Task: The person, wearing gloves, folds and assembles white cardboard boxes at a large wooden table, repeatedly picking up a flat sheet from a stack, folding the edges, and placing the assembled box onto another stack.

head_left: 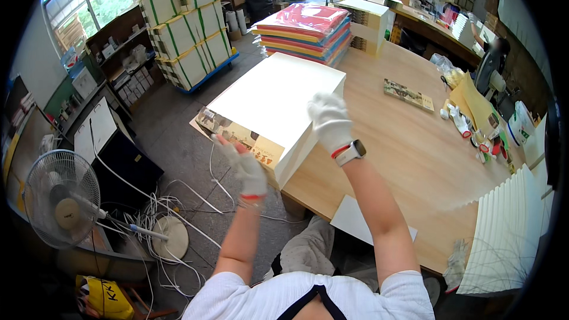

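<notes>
A tall stack of large white sheets [278, 89] stands at the table's left edge. A printed picture strip [240, 140] in brown and yellow runs along its near left side. My left hand [246, 169], in a white glove with bare fingertips, is beside this strip. It is slightly blurred, its fingers look stretched and apart, and nothing shows in them. My right hand [329, 121], also gloved and with a watch at the wrist, is at the stack's right edge. Its fingers are curled closed, and what they may hold is hidden.
Behind the stack is a pile of colourful wrapped sheets [305, 29]. A printed strip [409, 95] and tape rolls [489, 145] lie on the wooden table [391, 154]. A fan [62, 198] and loose cables [160, 207] are at left. A person [492, 62] is at far right.
</notes>
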### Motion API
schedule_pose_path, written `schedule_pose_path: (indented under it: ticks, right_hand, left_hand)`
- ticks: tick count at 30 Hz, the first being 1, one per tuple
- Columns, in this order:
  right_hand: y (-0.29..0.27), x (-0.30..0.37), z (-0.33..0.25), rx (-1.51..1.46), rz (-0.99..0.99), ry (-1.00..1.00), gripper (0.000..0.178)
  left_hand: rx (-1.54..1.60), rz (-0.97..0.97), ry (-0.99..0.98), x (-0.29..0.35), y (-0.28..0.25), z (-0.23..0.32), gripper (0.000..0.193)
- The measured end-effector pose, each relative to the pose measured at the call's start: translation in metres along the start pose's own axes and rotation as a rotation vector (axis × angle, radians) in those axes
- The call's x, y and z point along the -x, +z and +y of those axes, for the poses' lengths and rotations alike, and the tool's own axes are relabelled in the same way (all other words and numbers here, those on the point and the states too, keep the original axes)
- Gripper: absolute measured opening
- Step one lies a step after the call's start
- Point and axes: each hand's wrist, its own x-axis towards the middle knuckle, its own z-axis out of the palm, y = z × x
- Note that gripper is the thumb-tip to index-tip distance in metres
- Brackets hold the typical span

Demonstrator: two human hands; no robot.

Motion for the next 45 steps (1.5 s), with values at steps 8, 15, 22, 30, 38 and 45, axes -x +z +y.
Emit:
schedule_pose_path:
  ticks: [8, 15, 22, 30, 38, 45]
  right_hand:
    - [-0.003, 0.028, 0.026, -0.419, 0.087, -0.071, 0.037]
    - [-0.092, 0.239, 0.135, -0.786, 0.089, 0.485, 0.038]
    - [-0.214, 0.423, 0.142, -0.159, 0.393, 1.176, 0.022]
    - [-0.182, 0.482, 0.174, -0.578, 0.688, 1.065, 0.018]
    - [-0.176, 0.480, 0.171, -0.551, 0.767, 1.029, 0.023]
    - [-0.184, 0.483, 0.172, -0.317, 0.648, 0.969, 0.018]
  left_hand:
    - [0.089, -0.641, 0.739, 0.201, 0.016, 0.033, 0.078]
    - [0.352, -1.276, 0.814, 0.195, 0.053, 0.113, 0.030]
    - [0.630, -2.303, -0.344, 0.326, 0.160, 0.240, 0.032]
    - [0.392, -2.419, -1.294, 0.500, 0.199, 0.365, 0.039]
    - [0.524, -2.517, -0.870, 0.525, 0.249, 0.394, 0.054]
    - [0.756, -1.881, -1.419, 0.554, 0.241, 0.396, 0.027]
